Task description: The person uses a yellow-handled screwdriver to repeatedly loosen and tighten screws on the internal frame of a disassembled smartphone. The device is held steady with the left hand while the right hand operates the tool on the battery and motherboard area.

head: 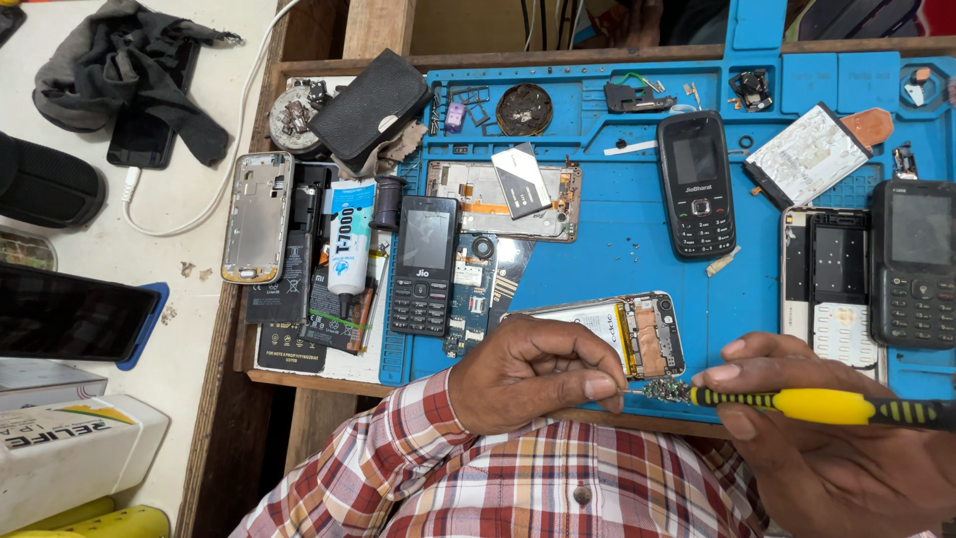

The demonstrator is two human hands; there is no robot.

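Head view, repair bench. My right hand has its grip clamped on a yellow-and-black screwdriver, the shaft lying level and pointing left. My left hand has thumb and forefinger pinched together just at the driver's tip, where a small cluster of tiny screws clings to the metal; I cannot tell whether the fingers actually hold one screw or only touch the cluster. Both hands hover at the near edge of the blue work mat.

Just beyond the left hand lies an opened smartphone, back cover off, battery and copper-coloured foil exposed. I judge the disassembly well under way: the screws appear already drawn from this phone, while its internal parts remain seated.

Farther out on the mat:
- a black keypad phone, whole, at centre
- a second keypad phone to the left, beside a white glue tube
- a bare phone frame and a dark keypad phone at far right

A grey cloth lies on the white tabletop at far left.
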